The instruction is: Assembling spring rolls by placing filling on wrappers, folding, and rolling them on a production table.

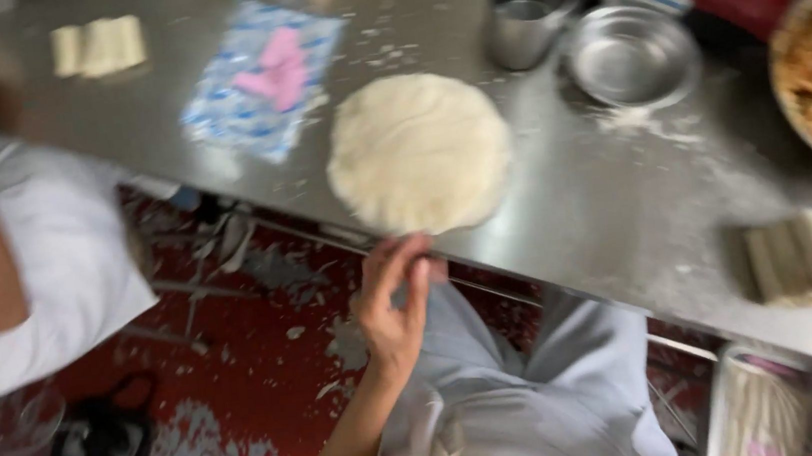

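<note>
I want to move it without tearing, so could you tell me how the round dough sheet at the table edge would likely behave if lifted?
The dough sheet looks thin and flat, so it would probably droop. It overhangs the steel table near the left hand, so it might slide off. Flour dusting suggests little sticking.

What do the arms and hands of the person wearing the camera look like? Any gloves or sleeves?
Only one of the wearer's hands, the left hand, shows clearly. It is bare: no glove, ring, watch or bracelet visible. The forearm is uncovered too, with no sleeve down to the picture's edge. The picture is blurred, so fine details cannot be told. The right hand is out of view.
</note>
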